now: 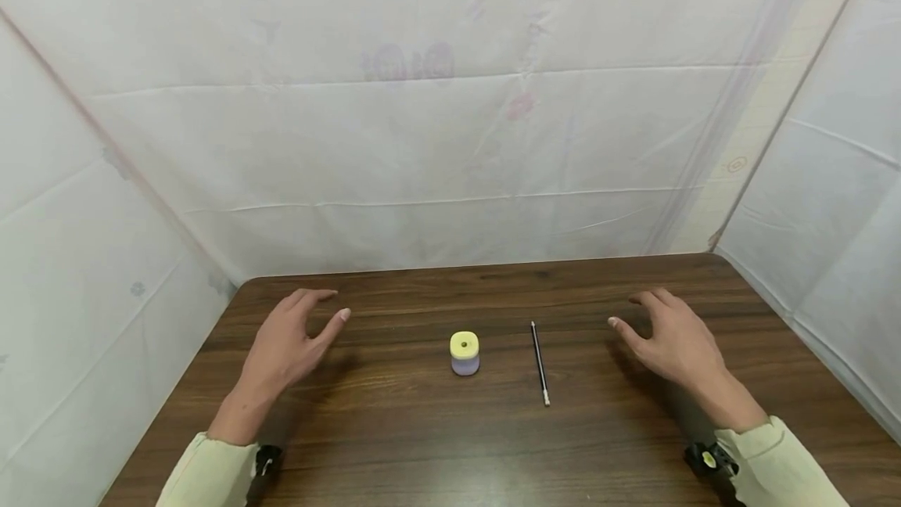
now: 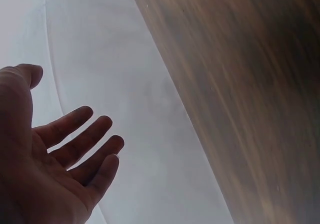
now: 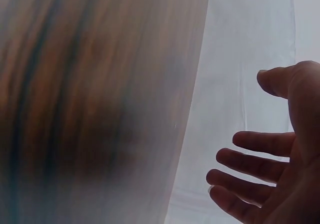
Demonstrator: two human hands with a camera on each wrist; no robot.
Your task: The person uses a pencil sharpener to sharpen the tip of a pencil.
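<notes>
Left hand (image 1: 287, 339) and right hand (image 1: 672, 343) both hover over the dark wood table (image 1: 394, 444), fingers spread and relaxed, holding nothing. Between them: one yellow-topped lilac pencil sharpener (image 1: 464, 353), upright, and one black pencil (image 1: 540, 362) lying flat just beside it on its right. Pencil sits nearer the right hand, sharpener roughly midway. Neither touched.
</notes>
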